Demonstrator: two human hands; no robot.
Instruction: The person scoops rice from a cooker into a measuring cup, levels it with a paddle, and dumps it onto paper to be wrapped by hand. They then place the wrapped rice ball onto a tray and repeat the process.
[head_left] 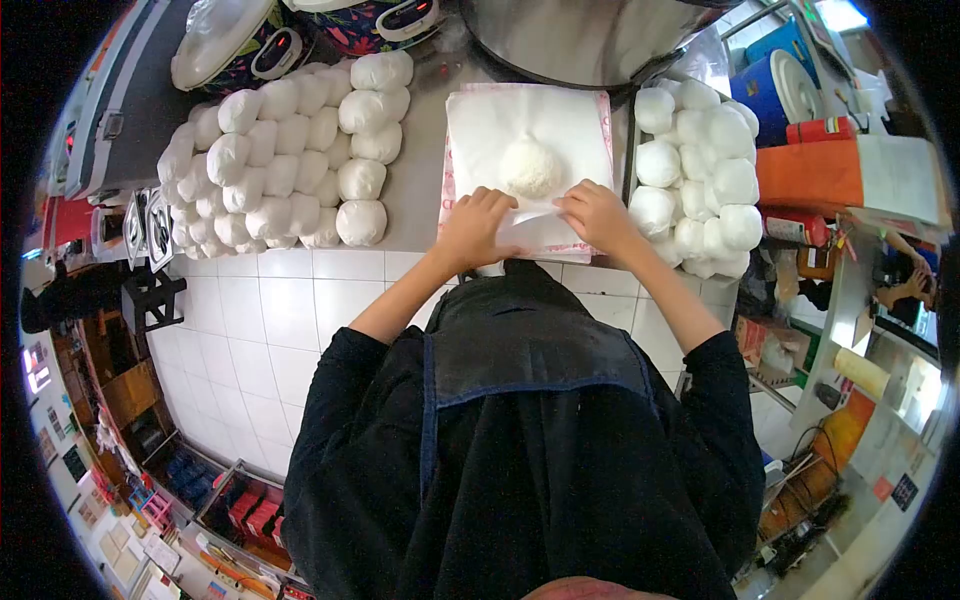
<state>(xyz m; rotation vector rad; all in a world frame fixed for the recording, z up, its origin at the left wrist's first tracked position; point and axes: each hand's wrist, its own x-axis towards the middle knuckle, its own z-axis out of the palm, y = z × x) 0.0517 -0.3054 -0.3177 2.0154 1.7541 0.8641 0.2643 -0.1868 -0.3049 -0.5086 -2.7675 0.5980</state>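
Note:
A rounded mound of white rice point(532, 168) lies on a sheet of white paper point(485, 125), on top of a stack of sheets with pink-printed edges. My left hand point(478, 228) is at the near left of the mound, fingers closed on the paper's near edge. At the near right, my right hand point(598, 215) pinches the same edge, which is lifted and curled between the two hands. Wrapped white bundles point(360, 180) are piled high to the left. More white bundles point(690, 170) stand stacked to the right.
Behind the paper stands a large metal pot point(590, 45). Two patterned cookers point(365, 25) are at the back left. A blue container with a white lid point(780, 90) sits beyond the right pile. The metal counter point(425, 130) ends just before my body.

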